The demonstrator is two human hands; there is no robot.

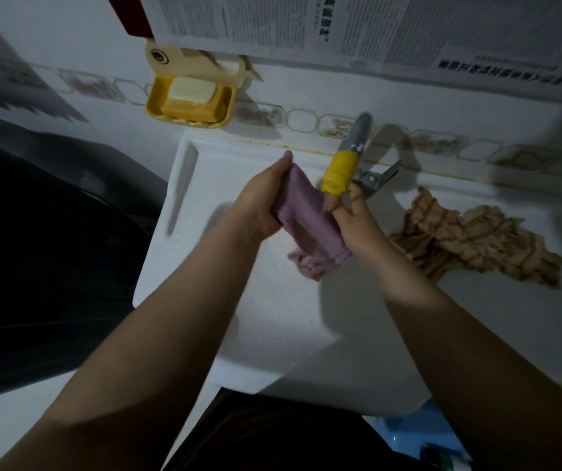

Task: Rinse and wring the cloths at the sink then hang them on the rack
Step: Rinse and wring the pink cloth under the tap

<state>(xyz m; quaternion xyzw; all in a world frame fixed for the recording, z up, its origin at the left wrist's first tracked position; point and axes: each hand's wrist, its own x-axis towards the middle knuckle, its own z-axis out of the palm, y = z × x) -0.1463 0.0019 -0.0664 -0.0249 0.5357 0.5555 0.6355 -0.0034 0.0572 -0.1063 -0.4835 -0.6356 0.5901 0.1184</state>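
Head view: purple cloth (306,219), rolled, is gripped by left hand (259,202) and right hand (354,222) over the sink (184,205), under the yellow-sleeved tap (339,173). Checked cloth (476,243) lies on the sink's right edge. Risk: uneven twisting could leave the purple cloth dripping.

Left hand (259,202) and right hand (354,222) grip, fingers curled.

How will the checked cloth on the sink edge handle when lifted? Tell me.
The checked cloth lies crumpled in soft folds on the sink rim, so it will probably droop limply. It may be wet, hence heavier and clingy. It seems unlikely to roll or break.
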